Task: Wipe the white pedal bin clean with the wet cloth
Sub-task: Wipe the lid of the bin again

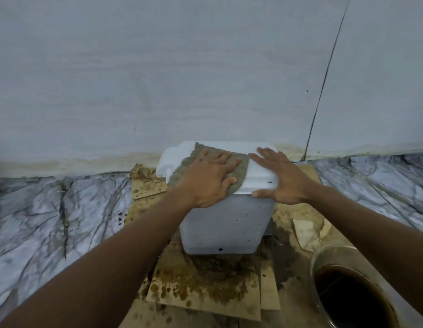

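— While the white pedal bin [225, 223] stands on stained sheets of cardboard [205, 294] against a pale wall [158, 79], what are the hands doing?

— Left hand [209, 178] lies flat, fingers spread, palm down on a grey-brown cloth [240, 172] that is draped across the bin's lid [179, 153]. It presses the cloth rather than gripping it. Right hand [280, 178] is open as well, fingers stretched over the lid's right side, thumb hooked at the front edge of the lid. It holds nothing; it rests on the lid.

— And where does the cloth sit?

— On the middle of the lid, running from the back edge to the front edge, with bare white lid showing to its left and right. The two hands are close, the right fingertips just beside the cloth's right edge.

— What of the bin itself?

— Its front wall carries dark specks and a greyish film. Brown splashes mark the cardboard below and beside it, and torn pieces lie left and right of the bin.

— Anything else nearby?

— A clear round container [352, 287] holding dark brown liquid sits at lower right, near the bin but apart from it. Grey-veined marble floor [51, 209] spreads on either side of the cardboard
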{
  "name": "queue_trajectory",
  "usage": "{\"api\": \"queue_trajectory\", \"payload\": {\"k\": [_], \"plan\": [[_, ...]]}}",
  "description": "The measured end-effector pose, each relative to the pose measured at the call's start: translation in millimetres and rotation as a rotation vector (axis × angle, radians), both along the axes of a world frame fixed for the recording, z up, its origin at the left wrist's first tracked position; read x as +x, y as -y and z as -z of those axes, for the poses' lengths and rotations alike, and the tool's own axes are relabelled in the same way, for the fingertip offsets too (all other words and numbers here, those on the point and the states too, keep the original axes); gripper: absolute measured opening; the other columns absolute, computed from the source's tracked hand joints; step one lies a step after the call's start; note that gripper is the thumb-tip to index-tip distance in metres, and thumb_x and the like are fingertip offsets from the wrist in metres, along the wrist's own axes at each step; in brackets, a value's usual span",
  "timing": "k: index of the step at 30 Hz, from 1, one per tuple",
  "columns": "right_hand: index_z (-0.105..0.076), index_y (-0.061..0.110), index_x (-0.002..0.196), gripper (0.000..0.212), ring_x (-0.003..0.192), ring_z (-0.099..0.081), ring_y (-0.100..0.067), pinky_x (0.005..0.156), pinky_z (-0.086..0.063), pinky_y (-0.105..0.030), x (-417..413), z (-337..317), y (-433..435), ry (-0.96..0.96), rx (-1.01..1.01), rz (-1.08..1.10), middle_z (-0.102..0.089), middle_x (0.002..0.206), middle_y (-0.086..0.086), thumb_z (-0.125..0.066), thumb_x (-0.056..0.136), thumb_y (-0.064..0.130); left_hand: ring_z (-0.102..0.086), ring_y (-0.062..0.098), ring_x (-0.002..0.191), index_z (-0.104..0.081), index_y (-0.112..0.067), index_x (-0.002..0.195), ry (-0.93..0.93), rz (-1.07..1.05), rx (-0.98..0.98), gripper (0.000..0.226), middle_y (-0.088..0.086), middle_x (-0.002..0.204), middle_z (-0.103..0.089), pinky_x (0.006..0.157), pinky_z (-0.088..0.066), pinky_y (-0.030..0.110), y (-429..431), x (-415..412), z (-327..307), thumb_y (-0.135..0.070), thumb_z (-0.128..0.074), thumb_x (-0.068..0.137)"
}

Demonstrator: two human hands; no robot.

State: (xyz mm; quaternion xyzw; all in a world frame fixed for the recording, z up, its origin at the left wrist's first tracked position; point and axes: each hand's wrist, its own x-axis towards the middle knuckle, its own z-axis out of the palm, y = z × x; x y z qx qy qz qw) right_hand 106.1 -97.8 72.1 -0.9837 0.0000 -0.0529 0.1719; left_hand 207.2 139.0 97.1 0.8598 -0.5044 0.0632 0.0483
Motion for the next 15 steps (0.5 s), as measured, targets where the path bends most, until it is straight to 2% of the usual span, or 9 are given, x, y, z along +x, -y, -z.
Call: {"api": "queue_trajectory", "payload": {"k": [4,11,13,15], "plan": [[-0.013,0.042,0.156,0.107,0.153,0.005,-0.007,0.126,-0.001,-0.039,-2.8,2.3,2.4,0.003,0.042,0.008,-0.003,0.167,0.014,-0.062,0.068,0.079,-0.006,0.014,0.155,-0.01,-0.036,0.16,-0.023,-0.021,0.024,0.058,-0.003,0.168,-0.012,0.125,-0.005,0.038,-1.7,-3.4,0.3,-0.053,-0.02,0.105],[-0.016,0.043,0.157,0.107,0.153,0.003,-0.008,0.126,-0.001,-0.038,1.7,1.7,0.3,0.037,0.064,-0.004,-0.005,0.167,0.013,-0.066,0.069,0.078,-0.011,0.011,0.154,-0.025,-0.04,0.156,-0.18,-0.088,-0.121,0.064,-0.01,0.165,-0.022,0.126,-0.012,0.042,-96.7,38.7,-5.7,-0.065,-0.027,0.097],[-0.015,0.042,0.157,0.106,0.154,0.002,-0.01,0.126,-0.001,-0.04,1.6,1.5,0.3,0.042,0.056,0.0,-0.005,0.167,0.011,-0.066,0.07,0.076,-0.012,0.012,0.153,-0.026,-0.037,0.157,-0.162,-0.106,-0.135,0.067,-0.008,0.165,-0.023,0.126,-0.009,0.037,-93.2,37.6,-2.4,-0.065,-0.023,0.095],[-0.015,0.041,0.157,0.105,0.154,0.001,-0.011,0.126,0.0,-0.039,0.6,1.1,0.1,0.045,0.045,0.004,-0.006,0.167,0.01,-0.067,0.071,0.074,-0.012,0.015,0.154,-0.023,-0.032,0.158,-0.083,-0.138,-0.122,0.07,-0.003,0.166,-0.022,0.126,-0.007,0.039,-74.2,26.8,2.2,-0.062,-0.013,0.096]]}}
